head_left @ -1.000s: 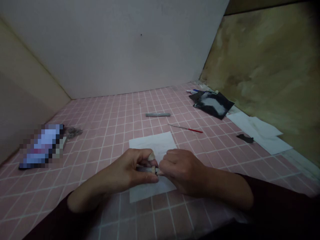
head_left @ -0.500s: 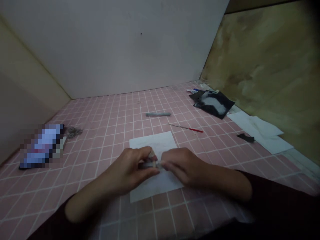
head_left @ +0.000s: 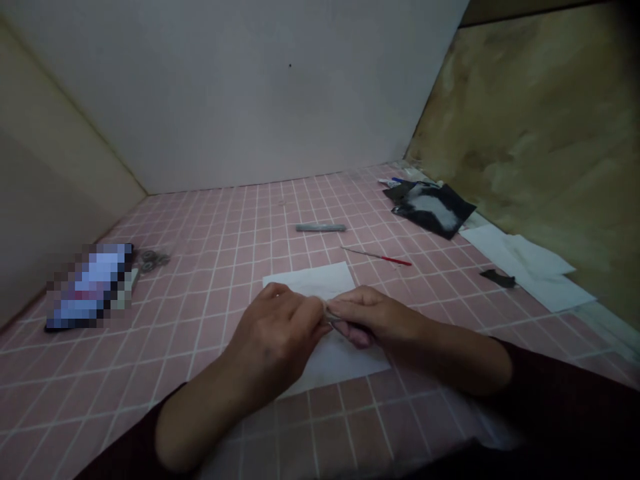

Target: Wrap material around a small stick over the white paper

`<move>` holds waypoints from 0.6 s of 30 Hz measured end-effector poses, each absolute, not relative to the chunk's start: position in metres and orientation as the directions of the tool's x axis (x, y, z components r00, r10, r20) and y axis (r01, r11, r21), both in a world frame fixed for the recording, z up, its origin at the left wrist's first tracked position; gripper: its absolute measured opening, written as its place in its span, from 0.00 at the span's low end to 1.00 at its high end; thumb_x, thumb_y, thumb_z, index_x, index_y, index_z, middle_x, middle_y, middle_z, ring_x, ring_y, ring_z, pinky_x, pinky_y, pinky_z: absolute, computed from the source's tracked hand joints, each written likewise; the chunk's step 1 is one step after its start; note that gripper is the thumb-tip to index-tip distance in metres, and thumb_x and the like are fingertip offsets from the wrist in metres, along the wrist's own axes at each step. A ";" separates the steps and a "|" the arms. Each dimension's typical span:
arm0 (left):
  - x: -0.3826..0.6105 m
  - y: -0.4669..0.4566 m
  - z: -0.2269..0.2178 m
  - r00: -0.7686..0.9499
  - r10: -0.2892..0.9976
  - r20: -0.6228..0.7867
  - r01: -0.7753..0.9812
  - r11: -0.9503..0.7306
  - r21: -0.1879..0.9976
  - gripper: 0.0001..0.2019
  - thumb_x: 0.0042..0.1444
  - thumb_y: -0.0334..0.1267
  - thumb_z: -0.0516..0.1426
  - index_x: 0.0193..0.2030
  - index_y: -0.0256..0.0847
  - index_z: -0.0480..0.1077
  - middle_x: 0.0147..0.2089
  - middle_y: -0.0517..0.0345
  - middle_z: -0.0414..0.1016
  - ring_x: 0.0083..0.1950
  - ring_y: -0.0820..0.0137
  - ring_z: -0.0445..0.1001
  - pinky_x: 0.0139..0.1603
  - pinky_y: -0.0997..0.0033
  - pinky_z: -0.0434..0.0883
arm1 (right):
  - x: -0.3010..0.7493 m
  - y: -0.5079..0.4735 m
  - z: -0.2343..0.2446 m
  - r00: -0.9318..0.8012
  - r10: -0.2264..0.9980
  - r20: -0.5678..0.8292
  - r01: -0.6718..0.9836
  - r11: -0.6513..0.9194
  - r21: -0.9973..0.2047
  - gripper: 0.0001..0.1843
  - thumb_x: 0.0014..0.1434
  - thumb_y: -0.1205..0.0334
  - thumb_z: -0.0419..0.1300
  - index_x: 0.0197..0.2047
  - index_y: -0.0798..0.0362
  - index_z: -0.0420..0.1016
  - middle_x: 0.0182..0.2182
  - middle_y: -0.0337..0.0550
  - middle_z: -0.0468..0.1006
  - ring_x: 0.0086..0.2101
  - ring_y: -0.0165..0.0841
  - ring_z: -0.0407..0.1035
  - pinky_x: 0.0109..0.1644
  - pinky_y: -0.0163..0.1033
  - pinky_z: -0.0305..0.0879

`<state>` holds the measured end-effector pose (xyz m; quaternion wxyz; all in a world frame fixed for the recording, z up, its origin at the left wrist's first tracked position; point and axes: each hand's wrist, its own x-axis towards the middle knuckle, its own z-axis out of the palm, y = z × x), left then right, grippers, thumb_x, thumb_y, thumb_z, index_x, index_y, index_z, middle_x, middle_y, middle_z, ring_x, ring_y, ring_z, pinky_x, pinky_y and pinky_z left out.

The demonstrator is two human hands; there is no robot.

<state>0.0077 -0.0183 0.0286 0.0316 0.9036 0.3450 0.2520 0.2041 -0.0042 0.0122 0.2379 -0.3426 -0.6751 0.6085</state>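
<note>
Both of my hands meet over a white sheet of paper [head_left: 345, 367] on the table. My left hand [head_left: 280, 333] is closed with its back toward me, its fingertips pinched at the near end of a slim greyish piece [head_left: 334, 317]. What lies inside those fingers is hidden. My right hand [head_left: 380, 317] is closed too, thumb on top, gripping the same piece from the right. The exact kind of the piece cannot be made out in the dim light.
Beyond the paper lie a grey bar [head_left: 321, 228] and a thin red-handled tool [head_left: 395, 259]. Black sheets with white powder [head_left: 457, 208], white papers [head_left: 530, 277] and a dark scrap [head_left: 498, 278] are at right. A blurred phone-like device [head_left: 93, 283] and small rings [head_left: 150, 260] are left.
My left hand has turned over, from an open-sided pinch on a grey rod to knuckles up. My right hand has rolled so its thumb shows on top. The view has shifted slightly.
</note>
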 end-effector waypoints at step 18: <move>-0.005 -0.002 0.028 0.617 0.729 0.297 0.594 -0.678 0.433 0.07 0.59 0.40 0.56 0.38 0.38 0.68 0.33 0.57 0.73 0.35 0.67 0.71 0.39 0.65 0.65 | 0.209 0.003 0.010 -0.621 0.783 -0.042 0.225 0.127 -0.966 0.19 0.64 0.55 0.45 0.24 0.53 0.62 0.16 0.33 0.59 0.18 0.26 0.53 0.25 0.34 0.51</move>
